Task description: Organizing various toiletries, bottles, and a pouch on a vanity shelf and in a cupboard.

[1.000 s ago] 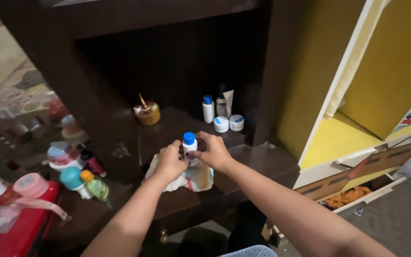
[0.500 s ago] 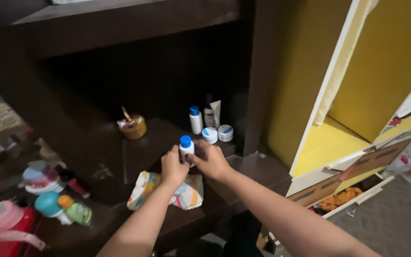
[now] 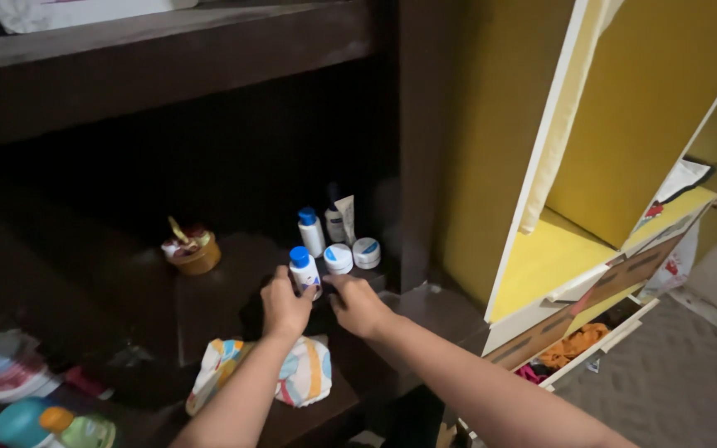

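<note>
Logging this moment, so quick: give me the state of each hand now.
Left hand: closed around the small white bottle with a blue cap.
Right hand: fingertips on the same bottle's base; firm grip cannot be told.

The single head-worn camera looks down, close, onto a dark wooden shelf [image 3: 234, 299].

2 blue-cap bottles [image 3: 302, 267], 2 round jars [image 3: 338, 258], 1 tube [image 3: 346, 217], 1 gold pot [image 3: 191, 251], 1 cloth [image 3: 300, 377].

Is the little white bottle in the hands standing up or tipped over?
Standing up: the white bottle has its blue cap on top.
</note>
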